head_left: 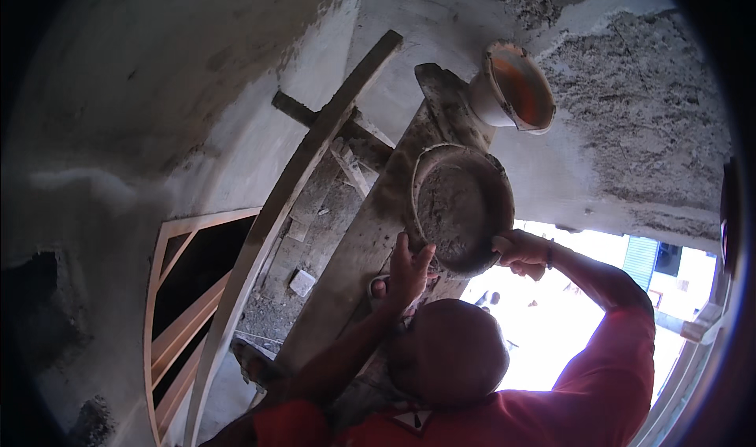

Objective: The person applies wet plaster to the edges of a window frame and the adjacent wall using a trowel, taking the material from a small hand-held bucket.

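Observation:
Neither my left hand nor my right hand is in view. Another person in a red shirt (512, 419), seen from behind and above, reaches both arms toward a round mortar pan (504, 187). Grey, wet-looking mortar (449, 207) lies in it. That person's left hand (409, 274) is raised by the pan's near left rim, fingers partly spread. Their right hand (522, 252) is closed at the near right rim; a small pale thing shows under its fingers, too dark to name. The pan rests on or just above a mortar-smeared plank (366, 234); contact is hidden.
A white bucket (492, 104) with an orange inside and a ragged rim stands beyond the pan. A long wooden beam (303, 171) slants across the left, beside a wooden frame (153, 305). Rough plaster walls (638, 100) surround the plank. Bright daylight enters through an opening (567, 321) at right.

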Tool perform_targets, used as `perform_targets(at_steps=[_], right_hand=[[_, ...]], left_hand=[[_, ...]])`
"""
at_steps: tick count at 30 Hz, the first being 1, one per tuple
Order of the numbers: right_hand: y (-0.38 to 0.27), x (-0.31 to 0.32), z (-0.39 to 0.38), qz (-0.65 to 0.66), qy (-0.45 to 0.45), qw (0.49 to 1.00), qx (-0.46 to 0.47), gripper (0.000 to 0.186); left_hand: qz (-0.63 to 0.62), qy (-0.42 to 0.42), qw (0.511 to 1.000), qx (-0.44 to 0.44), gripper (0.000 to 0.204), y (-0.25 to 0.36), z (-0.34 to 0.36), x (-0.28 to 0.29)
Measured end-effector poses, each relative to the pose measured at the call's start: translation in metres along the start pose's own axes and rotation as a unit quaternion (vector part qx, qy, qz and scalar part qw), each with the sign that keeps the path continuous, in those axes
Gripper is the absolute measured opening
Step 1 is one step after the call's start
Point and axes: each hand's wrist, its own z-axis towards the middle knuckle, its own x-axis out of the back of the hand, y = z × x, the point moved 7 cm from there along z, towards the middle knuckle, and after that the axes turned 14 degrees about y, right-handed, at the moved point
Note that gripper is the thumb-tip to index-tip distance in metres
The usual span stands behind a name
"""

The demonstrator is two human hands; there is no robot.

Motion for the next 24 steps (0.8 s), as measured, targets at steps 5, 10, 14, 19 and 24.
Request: perform_targets(at_steps=[5,10,14,19,24], right_hand=[[0.002,-0.014,-0.001,0.077,-0.039,0.996,-0.001,0.035],[-0.007,-0.043,0.01,0.058,-0.094,0.993,0.029,0.04],[-0.031,-0.055,0.015,0.136,-0.08,0.987,-0.012,0.042],[-0.044,-0.042,0.002,0.182,-0.038,0.982,0.027,0.042],[-0.065,0.002,-0.041,-0.261,0.126,0.904,0.315,0.046]], left_hand=[[-0.019,0.008,1.0,0.009,0.04,-0.004,0.0,0.002],[-0.021,0.0,1.0,0.0,0.04,0.0,0.001,0.0],[-0.036,-0.02,0.999,0.009,0.039,0.002,0.004,0.003],[-0.012,-0.035,0.999,0.035,0.034,0.002,0.003,0.005],[-0.007,-0.033,0.998,0.048,0.032,0.003,0.002,0.004]])
